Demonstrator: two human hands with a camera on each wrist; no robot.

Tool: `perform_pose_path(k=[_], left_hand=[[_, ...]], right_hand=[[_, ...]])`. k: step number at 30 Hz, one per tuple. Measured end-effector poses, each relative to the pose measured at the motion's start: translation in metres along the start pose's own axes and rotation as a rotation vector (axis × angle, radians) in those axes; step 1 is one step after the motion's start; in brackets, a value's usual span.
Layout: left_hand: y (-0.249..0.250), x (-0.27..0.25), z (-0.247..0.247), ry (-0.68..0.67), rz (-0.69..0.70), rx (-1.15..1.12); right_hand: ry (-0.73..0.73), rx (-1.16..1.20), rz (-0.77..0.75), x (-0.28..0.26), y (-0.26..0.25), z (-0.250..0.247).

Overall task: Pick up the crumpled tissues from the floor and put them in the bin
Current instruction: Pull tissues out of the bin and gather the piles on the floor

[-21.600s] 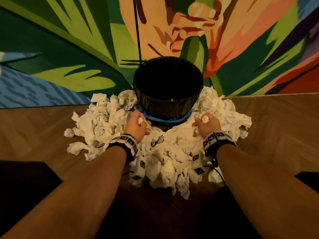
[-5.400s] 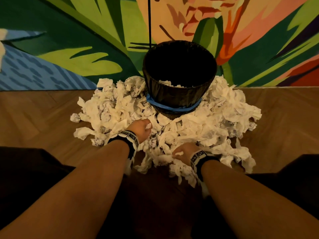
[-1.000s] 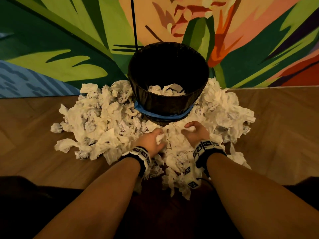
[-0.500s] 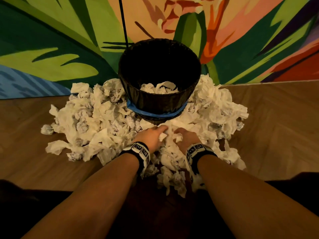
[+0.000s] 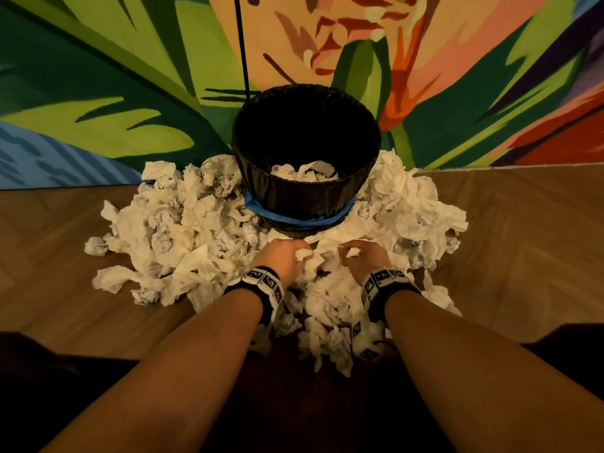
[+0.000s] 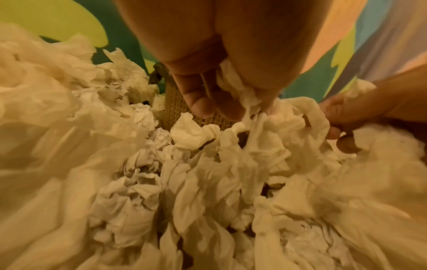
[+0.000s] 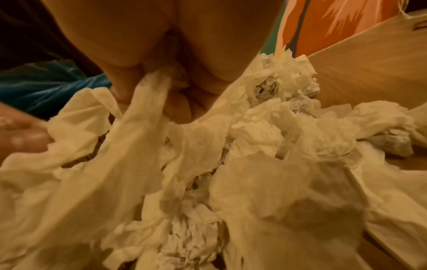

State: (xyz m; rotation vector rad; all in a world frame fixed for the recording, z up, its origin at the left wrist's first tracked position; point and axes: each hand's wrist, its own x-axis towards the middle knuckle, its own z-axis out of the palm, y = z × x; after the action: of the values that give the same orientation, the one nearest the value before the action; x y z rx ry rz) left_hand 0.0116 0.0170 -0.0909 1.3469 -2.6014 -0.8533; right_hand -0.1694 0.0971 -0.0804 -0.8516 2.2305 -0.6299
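A dark woven bin (image 5: 305, 191) with a blue band stands against the wall and holds some tissues (image 5: 304, 171). A big heap of crumpled white tissues (image 5: 183, 230) rings it on the wooden floor. Both hands sit low in the heap just in front of the bin. My left hand (image 5: 284, 256) curls round a wad of tissue (image 6: 233, 87). My right hand (image 5: 362, 258) grips another tissue (image 7: 148, 102) that trails down into the heap. In the left wrist view the right hand (image 6: 360, 109) shows at the right edge.
A painted mural wall (image 5: 130, 93) rises right behind the bin, with a thin black cord (image 5: 242, 44) hanging down it. Bare wooden floor (image 5: 523, 240) lies to the left and right of the heap. My dark-clad knees (image 5: 49, 371) flank the arms.
Both hands have closed on tissues in the heap and drawn slightly apart. The view has shifted a little to the left.
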Motion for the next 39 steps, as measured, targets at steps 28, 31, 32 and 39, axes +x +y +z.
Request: perform_pose_path(k=[28,31,32,39], left_hand=[[-0.031,0.009,-0.176,0.690,-0.362,-0.358],[-0.001,0.030,-0.219,0.696,-0.203,-0.466],[0.010,0.036,-0.228,0.649,-0.135,-0.486],[0.046,0.055,-0.224,0.452,0.069,-0.420]], right_hand=[[0.462,0.209,-0.230,0.021,-0.125,-0.155],[0.449,0.241,-0.396,0.021,-0.169,-0.169],[0.435,0.261,-0.438,0.020,-0.179,-0.169],[0.280,0.271,-0.549,0.010,-0.208,-0.118]])
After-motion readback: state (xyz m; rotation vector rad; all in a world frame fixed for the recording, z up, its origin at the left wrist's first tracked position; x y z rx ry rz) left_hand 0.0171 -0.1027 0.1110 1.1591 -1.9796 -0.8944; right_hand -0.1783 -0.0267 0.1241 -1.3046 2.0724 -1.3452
